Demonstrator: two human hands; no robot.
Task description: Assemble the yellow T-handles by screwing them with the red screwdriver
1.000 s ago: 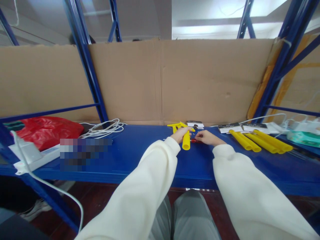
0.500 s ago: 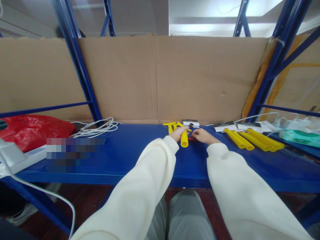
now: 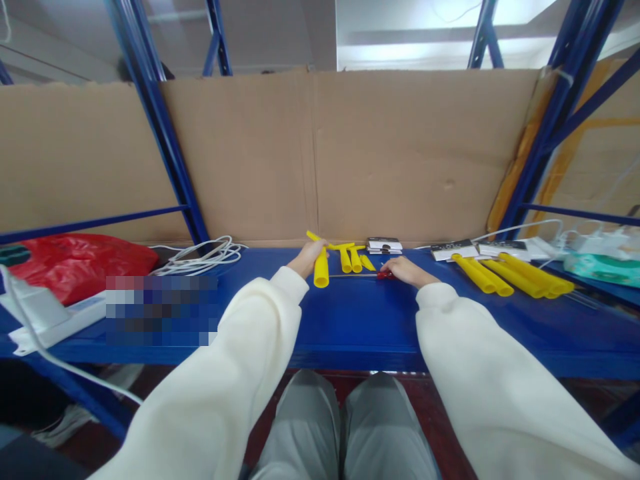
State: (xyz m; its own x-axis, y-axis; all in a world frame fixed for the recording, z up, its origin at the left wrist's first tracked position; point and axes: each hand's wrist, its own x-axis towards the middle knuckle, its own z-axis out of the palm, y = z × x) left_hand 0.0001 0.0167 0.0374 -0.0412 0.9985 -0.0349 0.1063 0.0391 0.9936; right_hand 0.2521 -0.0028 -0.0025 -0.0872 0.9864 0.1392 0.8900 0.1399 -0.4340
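Note:
My left hand (image 3: 310,257) is closed on a yellow T-shaped tool (image 3: 321,272) whose hollow tubular handle points toward me. Its narrow crosspiece sticks up behind my fingers. My right hand (image 3: 404,270) is closed around the red handle of a screwdriver (image 3: 384,275), with the thin metal shaft pointing left along the blue tabletop. Between the hands, farther back, lie more yellow T-shaped tools (image 3: 350,257) and a small pointed yellow piece (image 3: 367,263). Behind my right hand sits a small stack of black-and-white cards (image 3: 384,245).
Several yellow tubes with black-and-white header cards (image 3: 525,279) lie at the right, beside a green tissue pack (image 3: 605,268). At the left are coiled white cable (image 3: 215,253), a red bag (image 3: 90,263) and a power strip (image 3: 75,323). Cardboard (image 3: 315,160) closes off the back.
My left hand has moved left with the yellow tool, away from my right hand. The screwdriver and the yellow pieces behind now show more fully. My right hand stays nearly in place.

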